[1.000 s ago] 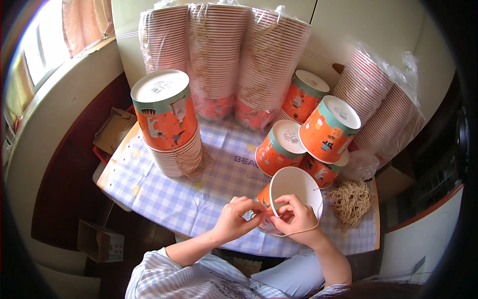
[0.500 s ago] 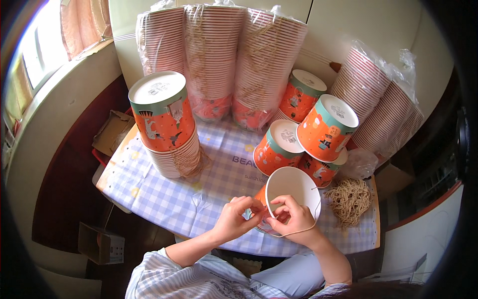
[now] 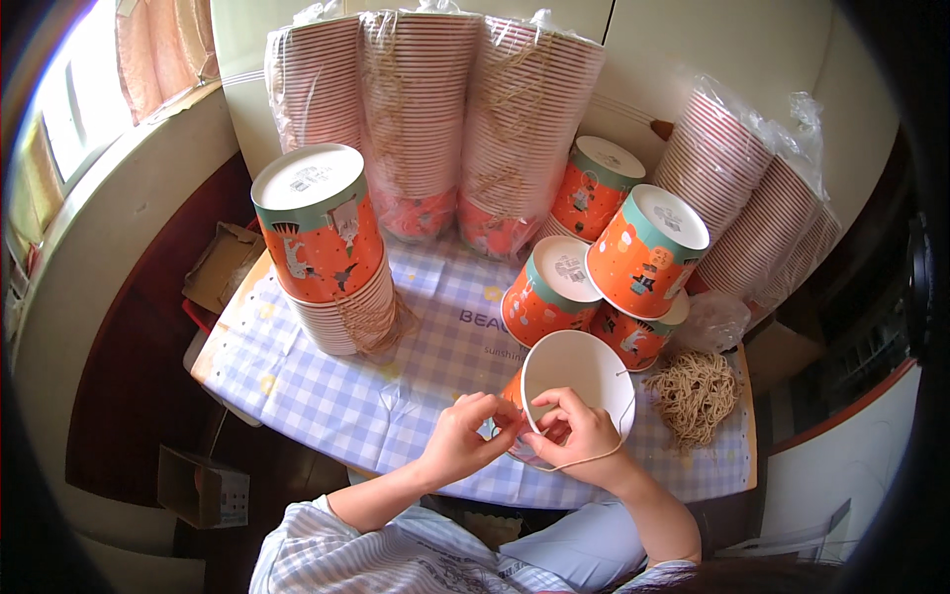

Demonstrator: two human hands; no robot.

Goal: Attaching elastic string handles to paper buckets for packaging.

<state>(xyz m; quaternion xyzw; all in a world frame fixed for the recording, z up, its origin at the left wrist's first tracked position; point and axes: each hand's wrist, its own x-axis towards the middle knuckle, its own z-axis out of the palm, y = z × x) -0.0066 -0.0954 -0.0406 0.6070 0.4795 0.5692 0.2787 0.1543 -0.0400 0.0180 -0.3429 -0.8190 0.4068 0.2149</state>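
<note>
An orange paper bucket (image 3: 579,368) tilts with its white mouth toward me at the table's near edge. A beige cord (image 3: 594,458) is fixed near its right rim and passes across my right wrist toward the bucket's left side. My left hand (image 3: 473,428) is closed in a pinch against the outer wall by the left rim; what lies between its fingertips is hidden. Opposite it, my right hand (image 3: 577,433) is closed at the same rim, fingers curled over the bucket's mouth and thumb low by the edge.
Behind the bucket stand several upturned orange buckets (image 3: 643,252), some piled up. A tangle of cords (image 3: 693,398) lies at right. One bucket stack (image 3: 322,223) stands at left. Bagged stacks (image 3: 416,119) line the back of the checked tablecloth (image 3: 327,406).
The view has shifted very slightly. Both hands stay at the bucket's left rim, with hardly any visible movement of fingers, cord or bucket.
</note>
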